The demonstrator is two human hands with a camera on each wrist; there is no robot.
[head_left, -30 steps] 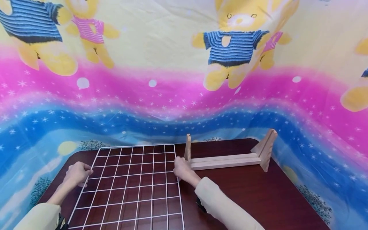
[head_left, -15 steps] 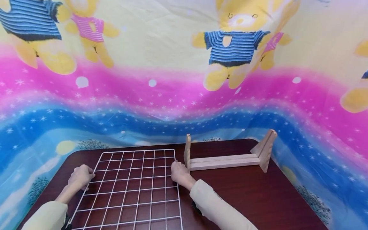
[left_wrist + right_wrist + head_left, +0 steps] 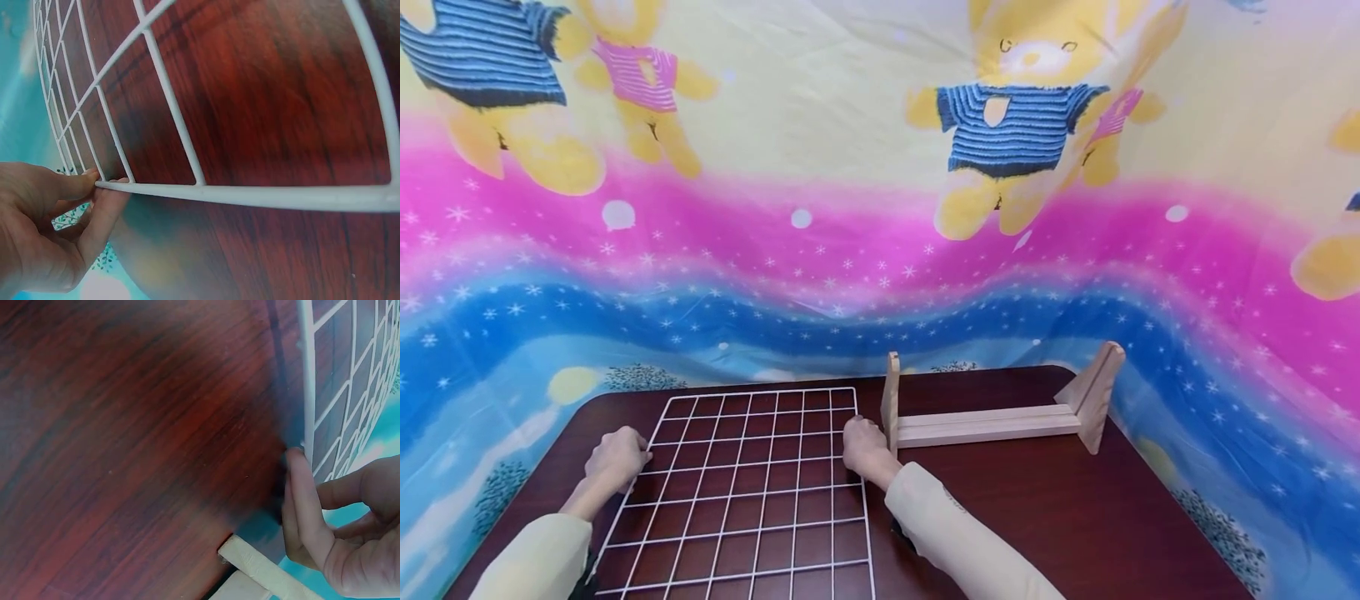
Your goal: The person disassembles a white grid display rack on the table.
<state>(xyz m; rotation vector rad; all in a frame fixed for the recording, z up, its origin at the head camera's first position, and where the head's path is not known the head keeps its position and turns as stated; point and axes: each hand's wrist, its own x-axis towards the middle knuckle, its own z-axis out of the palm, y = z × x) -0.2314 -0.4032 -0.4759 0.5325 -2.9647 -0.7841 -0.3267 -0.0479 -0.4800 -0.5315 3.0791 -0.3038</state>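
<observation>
A white wire grid panel point(image 3: 745, 481) lies low over the dark wooden table, its far edge toward the back. My left hand point(image 3: 617, 460) pinches its left edge wire; in the left wrist view the thumb and fingers of that hand point(image 3: 59, 219) close on the wire from both sides. On the opposite side my right hand point(image 3: 867, 446) grips the right edge wire, with the thumb on one side and the fingers on the other in the right wrist view. Just right of that hand stands a wooden frame point(image 3: 988, 423), two uprights joined by a grooved crossbar.
The reddish-brown table point(image 3: 1037, 517) has rounded back corners. A printed cloth point(image 3: 820, 183) with bears and snowflakes hangs close behind it and along both sides. The frame's left upright point(image 3: 890, 400) is close to the right hand.
Both hands have brought the grid panel down and toward the near side, mostly in the first half second; since then it has hardly moved. The wooden frame has stayed in place.
</observation>
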